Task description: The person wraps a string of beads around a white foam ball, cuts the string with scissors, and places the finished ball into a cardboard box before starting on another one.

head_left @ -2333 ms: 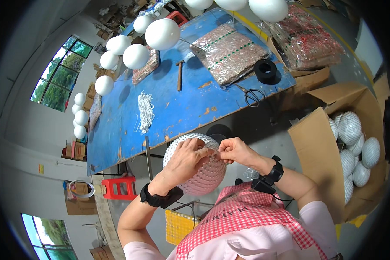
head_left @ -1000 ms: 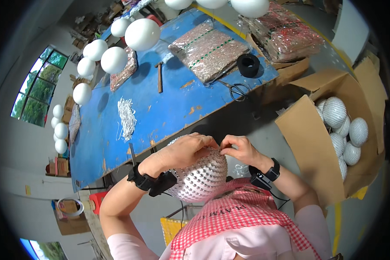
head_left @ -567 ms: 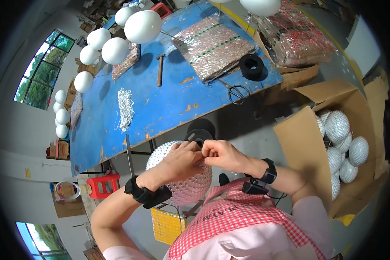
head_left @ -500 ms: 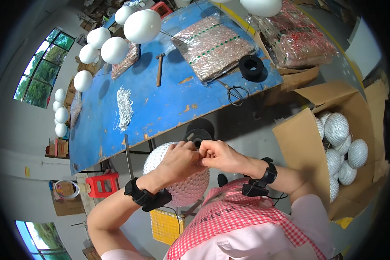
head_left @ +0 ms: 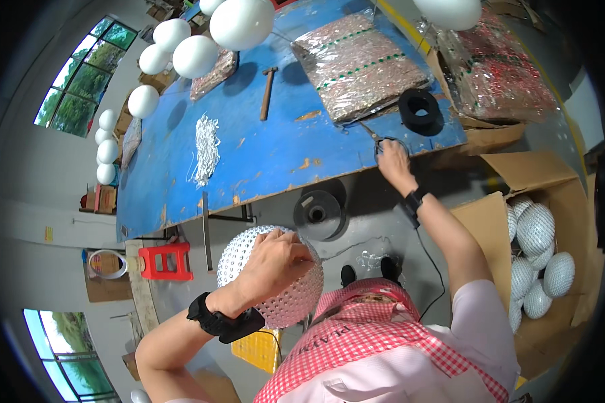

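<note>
Low in the centre of the frame, my left hand [head_left: 273, 258] lies spread over the top of a studded silver ball [head_left: 271, 275], cupping it against my lap. My right hand [head_left: 392, 156] stretches up to the front edge of the blue table [head_left: 262, 154], right of centre, fingers closed around the handles of the scissors [head_left: 376, 138]. A black tape roll [head_left: 421, 111] sits just beyond. A cardboard box [head_left: 511, 221] of similar balls stands at the right edge.
</note>
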A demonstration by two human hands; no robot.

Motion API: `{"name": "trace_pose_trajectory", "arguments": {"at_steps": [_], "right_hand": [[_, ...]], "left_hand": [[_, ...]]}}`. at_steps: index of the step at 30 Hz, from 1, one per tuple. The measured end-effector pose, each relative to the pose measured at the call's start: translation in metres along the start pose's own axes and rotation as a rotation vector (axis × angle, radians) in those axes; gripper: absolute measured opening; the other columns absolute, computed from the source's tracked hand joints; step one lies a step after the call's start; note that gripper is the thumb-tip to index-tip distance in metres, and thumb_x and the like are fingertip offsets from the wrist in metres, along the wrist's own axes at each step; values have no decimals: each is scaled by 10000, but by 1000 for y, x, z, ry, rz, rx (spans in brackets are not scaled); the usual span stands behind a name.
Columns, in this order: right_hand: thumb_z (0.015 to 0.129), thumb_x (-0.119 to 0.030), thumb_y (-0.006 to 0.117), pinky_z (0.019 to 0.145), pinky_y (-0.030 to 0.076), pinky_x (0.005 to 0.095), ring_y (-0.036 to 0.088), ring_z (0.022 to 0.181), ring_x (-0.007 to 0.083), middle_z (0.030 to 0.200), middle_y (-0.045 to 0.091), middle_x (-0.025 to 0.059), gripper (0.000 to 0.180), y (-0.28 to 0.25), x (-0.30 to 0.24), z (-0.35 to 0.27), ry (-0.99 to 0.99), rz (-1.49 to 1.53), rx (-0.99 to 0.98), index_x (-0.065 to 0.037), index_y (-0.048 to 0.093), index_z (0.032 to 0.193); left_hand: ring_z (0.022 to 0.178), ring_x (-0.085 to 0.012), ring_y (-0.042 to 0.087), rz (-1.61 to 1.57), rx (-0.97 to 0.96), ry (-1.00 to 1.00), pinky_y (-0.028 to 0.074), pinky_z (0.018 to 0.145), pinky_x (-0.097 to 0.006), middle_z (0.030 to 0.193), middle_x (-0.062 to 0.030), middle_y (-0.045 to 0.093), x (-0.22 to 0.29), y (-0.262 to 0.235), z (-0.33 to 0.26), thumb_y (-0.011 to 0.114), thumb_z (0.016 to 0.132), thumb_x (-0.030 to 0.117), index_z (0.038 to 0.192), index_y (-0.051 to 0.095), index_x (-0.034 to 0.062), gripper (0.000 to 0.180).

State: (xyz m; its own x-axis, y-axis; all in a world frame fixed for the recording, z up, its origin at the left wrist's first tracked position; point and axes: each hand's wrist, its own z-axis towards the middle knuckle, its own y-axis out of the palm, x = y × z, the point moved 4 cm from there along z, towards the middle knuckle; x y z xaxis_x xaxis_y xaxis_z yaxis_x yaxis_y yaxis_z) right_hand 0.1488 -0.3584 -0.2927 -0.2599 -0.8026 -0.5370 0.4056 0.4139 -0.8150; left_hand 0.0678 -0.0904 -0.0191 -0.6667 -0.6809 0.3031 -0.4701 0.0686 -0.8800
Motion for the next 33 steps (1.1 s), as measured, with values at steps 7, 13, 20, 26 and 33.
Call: {"name": "trace_pose_trajectory", "arguments": {"at_steps": [7, 13, 20, 26, 33], "right_hand": [[790, 6, 503, 790, 487, 441, 542, 971, 373, 982, 523, 178, 179, 35, 39, 29, -22, -211, 22, -18, 512, 967], [782, -16, 555, 810, 464, 469, 532, 988, 395, 1046, 515, 204, 228, 44, 45, 25, 89, -96, -94, -2, 483, 998], [739, -84, 673, 770, 455, 486, 554, 907, 414, 999, 524, 244, 363, 34, 37, 5, -101, -17, -116, 5, 461, 1021], [771, -44, 592, 587, 494, 292, 600, 701, 192, 851, 578, 103, 215, 42, 70, -13, 425, 719, -735, 2, 511, 965], [737, -33, 670, 639, 450, 230, 514, 768, 72, 898, 536, -3, 446, -115, -28, -137, -25, 1213, -805, -57, 473, 1136]], "left_hand": [[876, -248, 525, -101, -21, 7, 380, 803, -374, 832, -54, 583, -12, -6, -1, 651, 796, 209, 873, 676, 100, 135], [875, -248, 527, -180, -10, 27, 377, 816, -373, 825, -53, 595, -15, -4, -1, 663, 783, 194, 870, 681, 97, 132], [902, -249, 546, -220, 6, 0, 364, 879, -398, 821, -44, 660, -10, -5, -6, 661, 744, 148, 832, 694, 92, 109], [867, -236, 540, -10, 62, 98, 375, 866, -361, 800, -43, 626, 2, -4, -9, 669, 757, 169, 855, 684, 97, 123], [863, -247, 541, -102, 37, 66, 392, 835, -361, 810, -56, 635, 0, -8, -9, 664, 760, 160, 851, 684, 85, 120]]}}
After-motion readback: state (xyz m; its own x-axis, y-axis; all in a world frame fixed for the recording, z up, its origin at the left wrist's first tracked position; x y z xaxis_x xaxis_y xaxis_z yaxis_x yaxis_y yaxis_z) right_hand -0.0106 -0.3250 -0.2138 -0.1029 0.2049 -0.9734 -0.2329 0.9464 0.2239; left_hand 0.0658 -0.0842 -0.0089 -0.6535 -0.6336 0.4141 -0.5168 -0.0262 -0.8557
